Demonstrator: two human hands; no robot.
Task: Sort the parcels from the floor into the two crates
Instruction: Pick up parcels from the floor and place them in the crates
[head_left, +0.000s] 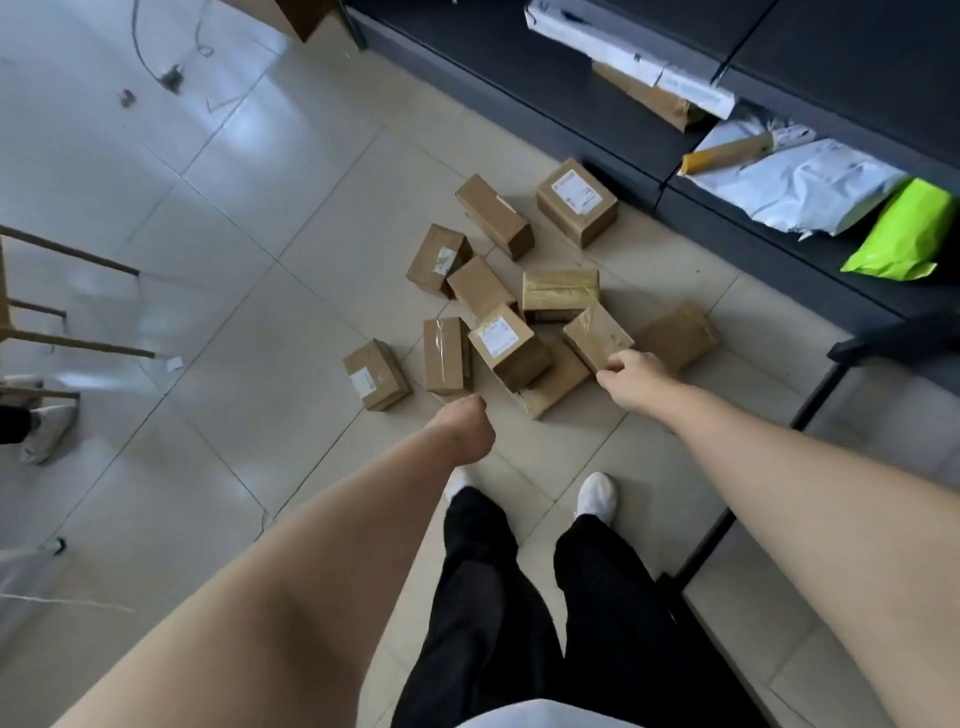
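Brown cardboard at centre frame: a heap of parcels (560, 293) on pale floor tiles (311, 260). Looks like the pick-up step, with sorting barely begun and no crates in view. Right hand (631, 382) at the heap's lower right edge, fingers and thumb curled round the near corner of a small taped parcel (597, 335). Left hand (462, 428) just below an upright parcel (447, 356), fingers clenched under, nothing seen in them. Next, probably: needs a fuller hold, a lift clear of the flat parcel (550, 382) just beside, then a turn to find the right crate.
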